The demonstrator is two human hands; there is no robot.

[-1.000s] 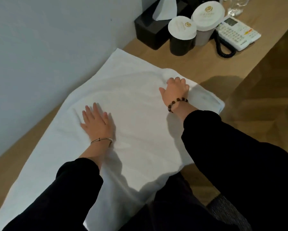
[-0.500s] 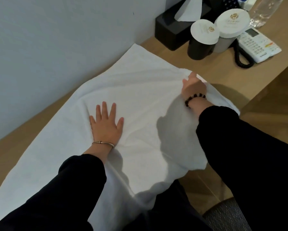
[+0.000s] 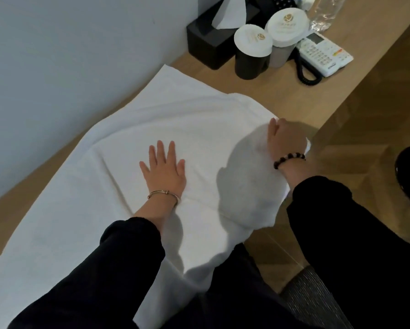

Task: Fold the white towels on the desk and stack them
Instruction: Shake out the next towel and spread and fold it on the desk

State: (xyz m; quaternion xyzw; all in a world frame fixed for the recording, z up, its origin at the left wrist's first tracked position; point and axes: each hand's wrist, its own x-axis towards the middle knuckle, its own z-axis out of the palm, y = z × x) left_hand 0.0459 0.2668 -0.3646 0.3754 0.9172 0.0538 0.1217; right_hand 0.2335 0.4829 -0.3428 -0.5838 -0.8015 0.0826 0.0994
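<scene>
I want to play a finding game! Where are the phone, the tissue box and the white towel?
phone (image 3: 322, 52), head view, on its keypad.
tissue box (image 3: 206, 46), head view, on its black side.
white towel (image 3: 166, 115), head view, on its flat middle.

Loose black sleeves (image 3: 128, 245) cover both arms. Just behind the left hand (image 3: 164, 169) sits a thin gold-toned bangle (image 3: 158, 193) (one small knob on it); well right of that hand, a dark beaded bracelet (image 3: 289, 157).
</scene>
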